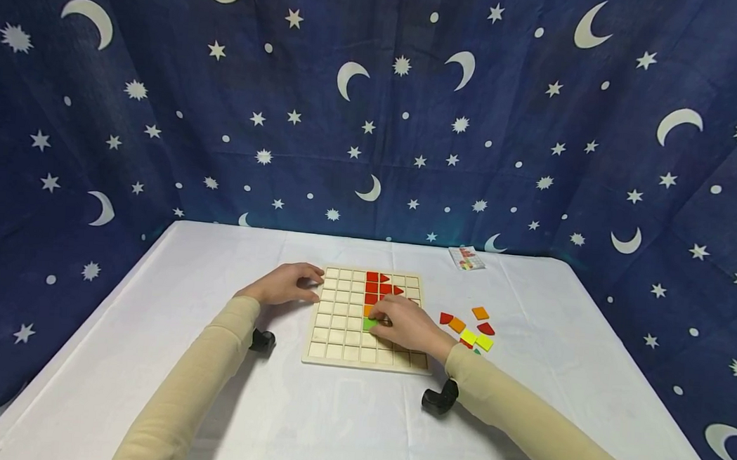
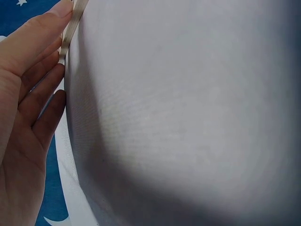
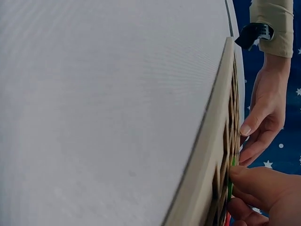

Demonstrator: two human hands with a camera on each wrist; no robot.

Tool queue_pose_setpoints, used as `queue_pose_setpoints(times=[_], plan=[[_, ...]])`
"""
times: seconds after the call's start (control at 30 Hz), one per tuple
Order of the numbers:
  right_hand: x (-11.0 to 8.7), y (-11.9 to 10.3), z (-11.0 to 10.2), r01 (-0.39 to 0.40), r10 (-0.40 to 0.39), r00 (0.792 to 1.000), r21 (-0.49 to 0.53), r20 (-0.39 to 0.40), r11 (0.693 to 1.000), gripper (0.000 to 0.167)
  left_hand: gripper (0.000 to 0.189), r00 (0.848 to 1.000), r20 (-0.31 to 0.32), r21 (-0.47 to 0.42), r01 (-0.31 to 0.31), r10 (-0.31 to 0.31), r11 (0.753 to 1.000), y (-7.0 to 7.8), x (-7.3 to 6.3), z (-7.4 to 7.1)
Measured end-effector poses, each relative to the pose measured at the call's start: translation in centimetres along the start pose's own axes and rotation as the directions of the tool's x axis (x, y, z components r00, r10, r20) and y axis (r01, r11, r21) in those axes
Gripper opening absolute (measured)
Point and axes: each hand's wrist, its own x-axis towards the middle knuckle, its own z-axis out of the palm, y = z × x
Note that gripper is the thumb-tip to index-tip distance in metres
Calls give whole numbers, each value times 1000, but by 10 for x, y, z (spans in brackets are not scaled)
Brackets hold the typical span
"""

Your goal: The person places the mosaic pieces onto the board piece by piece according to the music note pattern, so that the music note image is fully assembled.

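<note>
White cloth-covered table (image 1: 331,425) takes up most of the scene, and on it sits a pale wooden grid board (image 1: 343,327) with square cells. The left hand (image 1: 284,284) rests at the board's left edge, fingers fairly straight and touching the rim, not gripping anything. The right hand (image 1: 403,325) lies over the board's middle, fingertips curled down and pinching a small green square tile (image 1: 370,324) that sits in a cell just under them. Right above those fingertips runs a column of red tiles (image 1: 373,287). Just past the right wrist there's a loose bunch of orange, yellow and red tiles (image 1: 469,327) on the cloth.
</note>
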Motion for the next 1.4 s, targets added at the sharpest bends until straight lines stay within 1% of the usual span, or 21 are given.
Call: queue_pose_setpoints(times=[0.17, 0.3, 0.43, 0.5, 0.63, 0.7, 0.8, 0.87, 1.03, 1.1, 1.27, 1.4], plan=[[-1, 0, 2, -28, 28, 1000, 12, -5, 1000, 20, 45, 1000, 0, 9, -9, 9, 1000, 0, 0, 1], [-1, 0, 3, -25, 25, 1000, 7, -11, 1000, 20, 45, 1000, 1, 17, -13, 13, 1000, -1, 0, 1], [-2, 2, 2, -11, 11, 1000, 7, -11, 1000, 21, 45, 1000, -1, 7, -8, 8, 1000, 0, -1, 0], [-5, 3, 1, -16, 16, 1000, 23, -12, 1000, 22, 45, 1000, 0, 0, -3, 3, 1000, 1, -1, -1], [-17, 9, -7, -59, 62, 998, 79, -26, 995, 25, 45, 1000, -2, 8, -11, 11, 1000, 2, -2, 1], [-25, 16, -12, -103, 107, 994, 116, -35, 988, 26, 45, 1000, -3, 14, -13, 13, 1000, 1, -1, 1], [-40, 29, -21, -177, 186, 981, 153, -47, 972, 26, 45, 1000, 2, 17, -5, 5, 1000, 1, -1, 2], [-52, 40, -27, -229, 240, 969, 159, -53, 960, 25, 45, 1000, 3, 12, 7, -7, 1000, 1, 0, 2], [-78, 72, -41, -316, 327, 943, 143, -59, 938, 25, 45, 1000, 0, -1, 25, -25, 1000, 1, 0, 1], [-87, 85, -46, -361, 371, 927, 132, -58, 923, 26, 46, 1000, 1, -6, 24, -24, 1000, 1, 0, 0], [-105, 115, -56, -457, 464, 884, 99, -59, 884, 26, 47, 1000, 0, -10, 16, -16, 1000, 2, 0, 0], [-113, 130, -61, -494, 500, 865, 90, -50, 865, 30, 46, 1000, 3, -12, 13, -13, 1000, 2, 0, -1]])
